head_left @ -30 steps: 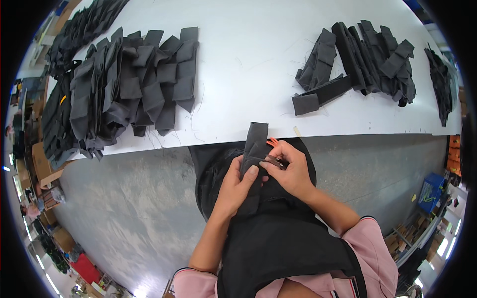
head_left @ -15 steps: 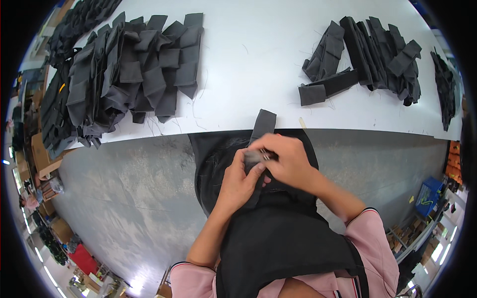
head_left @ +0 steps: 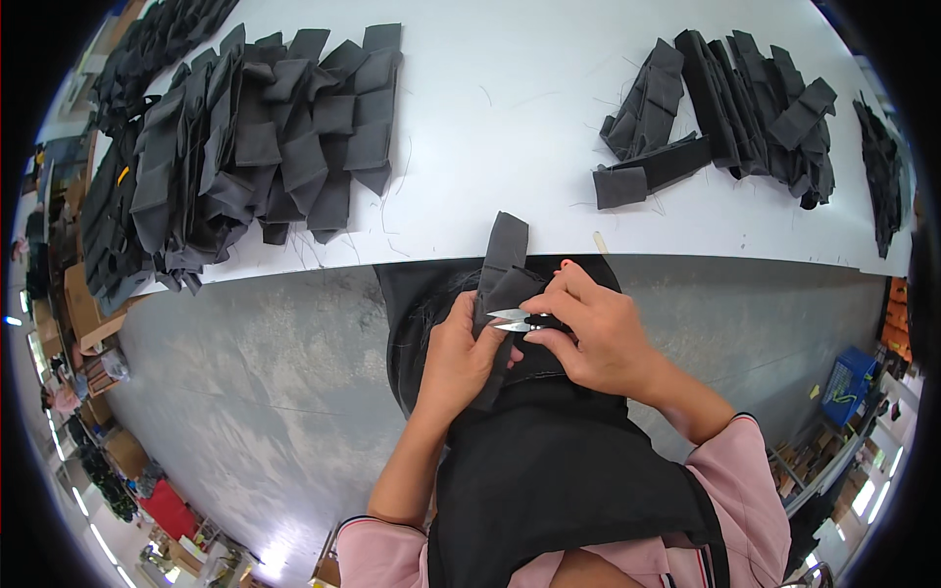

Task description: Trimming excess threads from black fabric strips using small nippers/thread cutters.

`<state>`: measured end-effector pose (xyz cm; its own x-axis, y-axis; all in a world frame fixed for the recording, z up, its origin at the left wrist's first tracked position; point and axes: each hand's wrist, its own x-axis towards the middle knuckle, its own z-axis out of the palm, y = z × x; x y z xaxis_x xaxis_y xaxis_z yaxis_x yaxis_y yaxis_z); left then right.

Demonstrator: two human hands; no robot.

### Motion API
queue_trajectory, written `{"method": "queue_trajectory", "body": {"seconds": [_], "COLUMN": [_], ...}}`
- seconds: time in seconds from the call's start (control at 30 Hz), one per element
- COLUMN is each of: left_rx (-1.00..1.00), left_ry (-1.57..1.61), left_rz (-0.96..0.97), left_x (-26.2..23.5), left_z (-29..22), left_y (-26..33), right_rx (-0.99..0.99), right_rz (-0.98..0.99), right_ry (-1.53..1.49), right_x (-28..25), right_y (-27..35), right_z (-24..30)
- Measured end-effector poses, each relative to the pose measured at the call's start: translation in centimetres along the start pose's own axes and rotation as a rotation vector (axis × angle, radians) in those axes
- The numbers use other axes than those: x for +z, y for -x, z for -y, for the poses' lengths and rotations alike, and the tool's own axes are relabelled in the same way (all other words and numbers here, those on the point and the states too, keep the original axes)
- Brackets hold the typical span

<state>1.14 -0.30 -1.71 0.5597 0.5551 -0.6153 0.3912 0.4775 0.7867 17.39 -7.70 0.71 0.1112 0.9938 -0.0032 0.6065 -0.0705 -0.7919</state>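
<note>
My left hand (head_left: 459, 355) is closed on a dark grey fabric strip (head_left: 505, 242), pinching it between thumb and fingers above my lap. The strip's upper end rests over the table's front edge, and a flap of it folds out to the right. In my right hand (head_left: 603, 328) is a pair of thread snips (head_left: 521, 320), with two pointed silver blades spread apart and aimed left. The blade tips lie at the strip, close to my left thumb. Part of the snips' dark handle is hidden by my fingers.
On the white table (head_left: 490, 127) a big heap of dark grey strips (head_left: 265, 137) lies left, a smaller pile (head_left: 755, 118) right. Loose threads are scattered about. A black apron (head_left: 559, 480) covers my lap; a blue crate (head_left: 845, 387) stands on the right.
My right hand and the snips have shifted slightly right and down, and the blades now show clearly. The strip and my left hand have moved a little left.
</note>
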Motion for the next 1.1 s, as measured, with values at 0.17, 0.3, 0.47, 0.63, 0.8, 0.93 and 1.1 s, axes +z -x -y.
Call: {"method": "queue_trajectory", "body": {"seconds": [0.17,0.3,0.47,0.63,0.8,0.93,1.1], "left_rx": [0.06,0.064,0.144,0.142,0.1,0.02,-0.09], "left_ry": [-0.249,-0.455,-0.672,-0.778,-0.654,-0.222,-0.042], "left_rz": [-0.102,-0.182,-0.233,-0.228,-0.181,0.032,0.147], "left_x": [0.2,0.2,0.2,0.3,0.2,-0.6,-1.6], "left_z": [0.0,-0.2,0.0,-0.3,-1.1,-1.5,-1.4], "left_y": [0.2,0.4,0.5,0.6,0.9,0.8,0.9], "right_rx": [-0.122,-0.113,-0.18,-0.173,-0.035,0.164,0.094], "right_rz": [-0.107,-0.077,-0.111,-0.097,-0.095,-0.081,0.011], "right_ry": [0.109,0.172,0.23,0.246,0.113,-0.301,-0.294], "right_x": [0.4,0.4,0.4,0.4,0.4,0.8,0.7], "right_y": [0.0,0.3,0.4,0.5,0.7,0.8,0.2], "right_z": [0.1,0.4,0.5,0.7,0.3,-1.0,-1.2]}}
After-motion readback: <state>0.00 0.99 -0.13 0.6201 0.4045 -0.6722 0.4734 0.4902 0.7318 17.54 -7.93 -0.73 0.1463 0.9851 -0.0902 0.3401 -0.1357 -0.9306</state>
